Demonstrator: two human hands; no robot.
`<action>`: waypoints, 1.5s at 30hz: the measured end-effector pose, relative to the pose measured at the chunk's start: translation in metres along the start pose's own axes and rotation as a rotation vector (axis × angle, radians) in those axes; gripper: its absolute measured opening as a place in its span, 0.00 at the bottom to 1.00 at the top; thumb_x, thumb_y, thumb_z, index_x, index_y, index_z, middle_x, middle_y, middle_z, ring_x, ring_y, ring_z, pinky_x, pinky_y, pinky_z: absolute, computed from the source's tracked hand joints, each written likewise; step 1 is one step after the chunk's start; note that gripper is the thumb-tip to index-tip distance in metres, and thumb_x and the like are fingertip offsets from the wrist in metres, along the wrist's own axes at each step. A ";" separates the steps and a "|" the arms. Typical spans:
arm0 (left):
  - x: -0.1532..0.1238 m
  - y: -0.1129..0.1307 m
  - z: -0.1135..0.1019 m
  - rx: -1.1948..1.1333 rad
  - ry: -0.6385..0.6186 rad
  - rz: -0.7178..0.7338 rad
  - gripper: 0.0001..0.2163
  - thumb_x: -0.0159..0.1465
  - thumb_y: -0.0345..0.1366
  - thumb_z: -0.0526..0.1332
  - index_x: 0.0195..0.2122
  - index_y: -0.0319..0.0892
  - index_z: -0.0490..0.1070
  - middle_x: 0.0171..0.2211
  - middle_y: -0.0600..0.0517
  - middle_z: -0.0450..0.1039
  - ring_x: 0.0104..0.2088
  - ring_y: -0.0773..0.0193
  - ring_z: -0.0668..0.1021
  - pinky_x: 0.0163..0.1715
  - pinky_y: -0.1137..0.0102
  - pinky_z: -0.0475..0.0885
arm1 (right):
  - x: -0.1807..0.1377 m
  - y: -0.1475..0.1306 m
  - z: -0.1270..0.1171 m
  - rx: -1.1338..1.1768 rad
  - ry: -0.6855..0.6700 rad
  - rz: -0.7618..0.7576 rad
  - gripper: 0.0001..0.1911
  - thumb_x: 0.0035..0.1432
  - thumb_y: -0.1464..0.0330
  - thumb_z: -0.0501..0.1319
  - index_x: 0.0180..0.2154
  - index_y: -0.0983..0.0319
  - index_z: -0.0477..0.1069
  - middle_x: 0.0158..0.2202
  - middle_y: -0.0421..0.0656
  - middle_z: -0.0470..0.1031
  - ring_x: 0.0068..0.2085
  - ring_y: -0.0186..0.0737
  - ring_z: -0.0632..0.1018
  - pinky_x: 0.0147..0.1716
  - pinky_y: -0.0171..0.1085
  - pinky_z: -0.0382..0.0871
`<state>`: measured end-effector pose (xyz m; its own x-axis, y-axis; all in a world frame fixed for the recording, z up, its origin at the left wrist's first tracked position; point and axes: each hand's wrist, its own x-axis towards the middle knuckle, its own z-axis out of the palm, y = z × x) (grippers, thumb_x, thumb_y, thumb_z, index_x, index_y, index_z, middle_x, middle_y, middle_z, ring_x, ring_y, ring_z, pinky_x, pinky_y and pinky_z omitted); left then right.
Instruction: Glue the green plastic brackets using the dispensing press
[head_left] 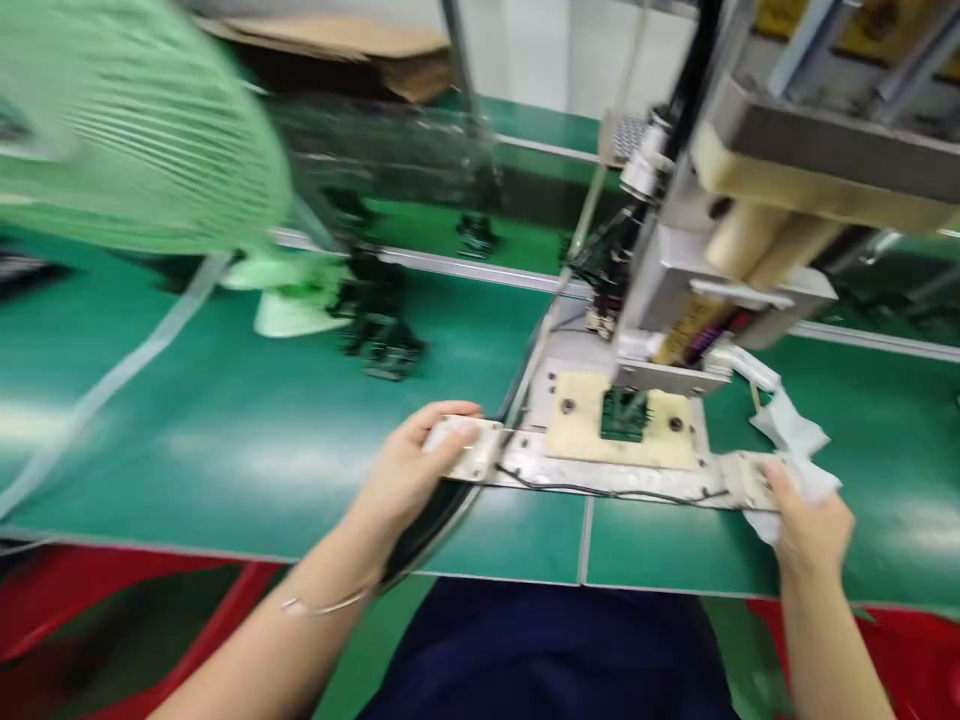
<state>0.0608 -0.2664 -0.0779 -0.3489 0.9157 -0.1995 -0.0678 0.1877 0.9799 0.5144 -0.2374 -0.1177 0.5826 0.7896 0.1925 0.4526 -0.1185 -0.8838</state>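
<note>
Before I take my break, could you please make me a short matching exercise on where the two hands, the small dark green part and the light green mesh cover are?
Column one:
1. Left hand
2. Small dark green part
3. Right hand
4. Light green mesh cover

Column two:
A. On the cream plate
B. Thumb on the right pale block
C. At the upper left of the view
D. Gripping the left pale block

Right pairs: 1-D, 2-A, 3-B, 4-C.
</note>
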 end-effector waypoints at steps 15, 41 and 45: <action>-0.007 0.007 0.007 0.069 0.131 -0.053 0.19 0.51 0.50 0.78 0.40 0.49 0.78 0.39 0.52 0.80 0.35 0.58 0.80 0.31 0.66 0.79 | -0.015 -0.031 0.012 0.146 0.043 0.158 0.31 0.36 0.48 0.80 0.37 0.63 0.83 0.36 0.48 0.84 0.38 0.53 0.83 0.34 0.45 0.80; 0.032 0.087 0.125 0.348 -0.669 -0.012 0.23 0.47 0.46 0.78 0.41 0.42 0.79 0.39 0.46 0.81 0.43 0.47 0.83 0.46 0.57 0.81 | -0.016 -0.033 0.014 0.100 -0.018 0.251 0.35 0.34 0.45 0.78 0.39 0.62 0.82 0.39 0.50 0.84 0.44 0.60 0.84 0.43 0.51 0.79; 0.030 0.102 0.110 0.471 -0.806 -0.222 0.18 0.47 0.49 0.79 0.32 0.41 0.82 0.24 0.50 0.76 0.25 0.55 0.79 0.23 0.67 0.76 | -0.016 -0.032 0.014 0.071 -0.005 0.244 0.35 0.34 0.44 0.77 0.39 0.62 0.82 0.39 0.50 0.84 0.43 0.59 0.83 0.43 0.51 0.79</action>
<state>0.1464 -0.1808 0.0159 0.3862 0.7782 -0.4953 0.3891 0.3494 0.8524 0.4813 -0.2385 -0.0986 0.6653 0.7459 -0.0318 0.2507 -0.2634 -0.9315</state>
